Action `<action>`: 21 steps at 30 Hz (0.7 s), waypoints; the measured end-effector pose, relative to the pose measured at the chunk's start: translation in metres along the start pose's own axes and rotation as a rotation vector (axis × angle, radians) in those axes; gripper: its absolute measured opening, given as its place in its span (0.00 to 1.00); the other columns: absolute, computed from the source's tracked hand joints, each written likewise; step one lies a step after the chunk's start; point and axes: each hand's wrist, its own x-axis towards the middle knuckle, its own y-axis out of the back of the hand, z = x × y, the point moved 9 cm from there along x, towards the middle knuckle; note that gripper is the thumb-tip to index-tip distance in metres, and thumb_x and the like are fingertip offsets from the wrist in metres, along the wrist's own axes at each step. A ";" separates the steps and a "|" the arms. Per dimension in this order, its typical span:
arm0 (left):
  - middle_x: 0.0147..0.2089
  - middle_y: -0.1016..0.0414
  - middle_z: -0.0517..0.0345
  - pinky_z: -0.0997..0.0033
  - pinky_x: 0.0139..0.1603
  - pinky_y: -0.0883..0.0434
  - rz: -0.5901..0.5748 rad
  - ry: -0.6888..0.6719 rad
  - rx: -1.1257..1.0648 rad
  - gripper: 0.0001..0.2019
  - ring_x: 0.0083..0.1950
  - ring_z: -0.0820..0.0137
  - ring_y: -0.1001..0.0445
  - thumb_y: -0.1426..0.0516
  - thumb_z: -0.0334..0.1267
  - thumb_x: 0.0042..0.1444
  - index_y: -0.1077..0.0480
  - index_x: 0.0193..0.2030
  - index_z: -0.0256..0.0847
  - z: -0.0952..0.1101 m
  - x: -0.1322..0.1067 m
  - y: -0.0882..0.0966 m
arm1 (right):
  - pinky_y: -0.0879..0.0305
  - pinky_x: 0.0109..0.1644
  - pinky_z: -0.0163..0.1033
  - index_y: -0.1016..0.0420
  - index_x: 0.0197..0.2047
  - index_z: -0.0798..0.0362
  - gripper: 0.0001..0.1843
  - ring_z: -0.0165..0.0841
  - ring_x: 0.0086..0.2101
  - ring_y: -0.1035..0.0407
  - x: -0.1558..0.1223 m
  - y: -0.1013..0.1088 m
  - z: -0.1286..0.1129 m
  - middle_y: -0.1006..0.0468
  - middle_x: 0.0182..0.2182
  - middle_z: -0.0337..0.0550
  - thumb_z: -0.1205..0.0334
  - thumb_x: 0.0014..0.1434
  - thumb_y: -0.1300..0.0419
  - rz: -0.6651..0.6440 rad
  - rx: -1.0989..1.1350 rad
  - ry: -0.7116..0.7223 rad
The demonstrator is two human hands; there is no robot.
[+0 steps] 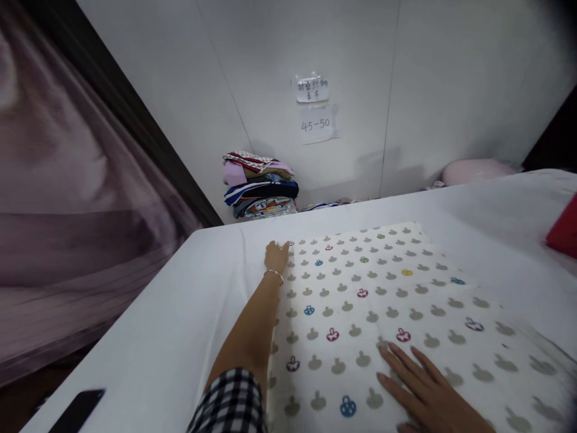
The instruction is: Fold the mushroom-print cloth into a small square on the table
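A white cloth (342,276) printed with grey and coloured mushroom shapes lies spread on the white table. At its far left corner, my left hand (276,257) is closed, with thumb and fingers pinching the cloth's edge. A bracelet circles that wrist, and a black-and-white checked sleeve covers the upper part of the arm. My right hand (421,388) rests flat on the near right part of the cloth, fingers spread and holding nothing. Faint creases run across the cloth near that hand.
Folded fabrics (261,183) are stacked beyond the table's far edge, against the wall. A dark phone-like object (79,412) lies at the near left. Something red (565,228) sits at the right edge. A pink curtain (67,210) hangs at left; paper signs (319,123) are on the wall.
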 end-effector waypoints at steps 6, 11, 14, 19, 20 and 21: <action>0.68 0.48 0.41 0.54 0.66 0.51 -0.093 -0.464 0.305 0.29 0.69 0.55 0.52 0.52 0.52 0.60 0.41 0.62 0.34 0.026 -0.063 -0.021 | 0.48 0.64 0.52 0.58 0.67 0.31 0.33 0.39 0.64 0.55 0.008 0.029 0.027 0.54 0.67 0.33 0.48 0.62 0.49 -0.181 0.260 -0.220; 0.68 0.48 0.41 0.52 0.66 0.53 -0.154 -0.442 0.359 0.31 0.69 0.55 0.52 0.57 0.54 0.62 0.43 0.64 0.33 0.017 -0.073 -0.033 | 0.58 0.67 0.55 0.60 0.69 0.36 0.33 0.43 0.65 0.62 0.068 0.058 0.110 0.59 0.68 0.34 0.44 0.64 0.55 -0.065 0.040 -0.354; 0.68 0.47 0.40 0.52 0.66 0.52 -0.122 -0.465 0.373 0.31 0.69 0.55 0.51 0.56 0.53 0.62 0.43 0.63 0.32 0.020 -0.071 -0.031 | 0.57 0.65 0.56 0.56 0.69 0.46 0.35 0.45 0.65 0.61 0.104 0.065 0.184 0.57 0.68 0.45 0.41 0.64 0.59 0.003 -0.074 -0.457; 0.68 0.47 0.41 0.52 0.66 0.52 -0.135 -0.467 0.387 0.32 0.69 0.55 0.51 0.57 0.54 0.62 0.44 0.64 0.31 0.018 -0.070 -0.033 | 0.61 0.62 0.63 0.44 0.63 0.64 0.38 0.54 0.63 0.56 0.109 0.075 0.299 0.47 0.64 0.62 0.40 0.64 0.62 0.024 -0.185 -0.664; 0.68 0.47 0.42 0.52 0.66 0.51 -0.132 -0.473 0.390 0.31 0.69 0.55 0.51 0.57 0.54 0.62 0.44 0.64 0.32 0.018 -0.070 -0.033 | 0.61 0.62 0.65 0.43 0.63 0.62 0.37 0.55 0.63 0.55 0.105 0.077 0.315 0.47 0.64 0.61 0.40 0.63 0.61 0.036 -0.184 -0.696; 0.68 0.46 0.42 0.52 0.66 0.50 -0.126 -0.481 0.393 0.31 0.69 0.55 0.50 0.57 0.53 0.62 0.44 0.64 0.33 0.019 -0.070 -0.033 | 0.61 0.62 0.67 0.41 0.62 0.59 0.36 0.55 0.63 0.54 0.101 0.078 0.327 0.46 0.64 0.60 0.40 0.63 0.59 0.057 -0.179 -0.716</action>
